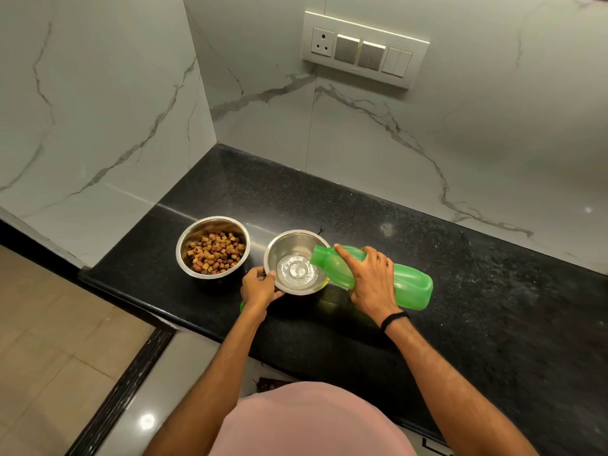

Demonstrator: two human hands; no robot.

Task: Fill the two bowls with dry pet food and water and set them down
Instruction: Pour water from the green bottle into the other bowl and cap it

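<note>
Two steel bowls stand side by side on the black counter (427,258). The left bowl (184,238) holds brown dry pet food (215,253). The right bowl (289,240) has a shallow pool of water (297,270) in its bottom. My right hand (370,279) grips a green plastic bottle (411,287) tipped on its side, its mouth over the right bowl's rim, and water runs from it into the bowl. My left hand (260,286) holds the near-left rim of that bowl, thumb over the edge. A small green thing (241,306), maybe the cap, peeks out under my left wrist.
White marble walls close the counter at the back and left, meeting in a corner behind the bowls. A switch panel with a socket (365,49) is on the back wall. The counter's front edge (158,311) drops to a tiled floor on the left.
</note>
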